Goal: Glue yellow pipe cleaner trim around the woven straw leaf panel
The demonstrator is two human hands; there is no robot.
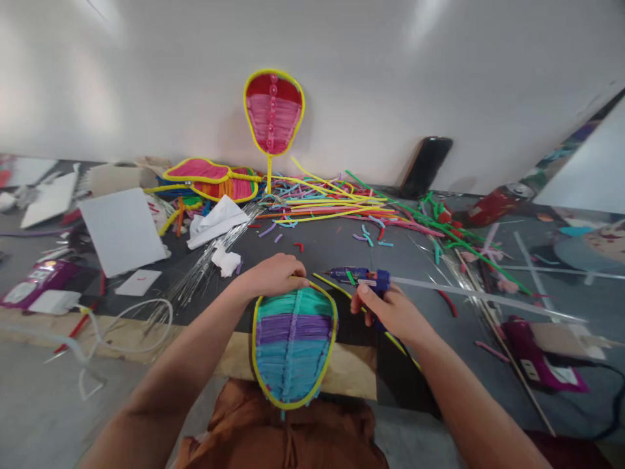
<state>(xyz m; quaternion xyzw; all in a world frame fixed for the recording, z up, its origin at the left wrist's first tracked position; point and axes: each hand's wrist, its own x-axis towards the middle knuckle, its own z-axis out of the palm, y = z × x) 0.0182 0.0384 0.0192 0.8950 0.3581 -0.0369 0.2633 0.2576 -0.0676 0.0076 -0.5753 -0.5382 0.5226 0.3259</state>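
My left hand (274, 275) is closed on the upper rim of a pipe-cleaner fan (293, 352). The fan has a yellow edge, with bands of green, purple and blue and a ridge down its middle. It hangs over the table's front edge, above my lap. My right hand (390, 309) grips a blue hot glue gun (364, 279), its nozzle pointing left towards the fan's top. A long clear glue stick (478, 296) sticks out of the gun's back. Beneath the gun, a yellow pipe cleaner (400, 344) runs along the tabletop.
A finished pink-and-red fan (273, 117) stands against the wall. Behind my hands lie piled pipe cleaners (336, 198), a phone (426, 166) and a red can (500, 203). Purple power strips (41, 283) and cables flank me. White card (123, 229) and wires lie left.
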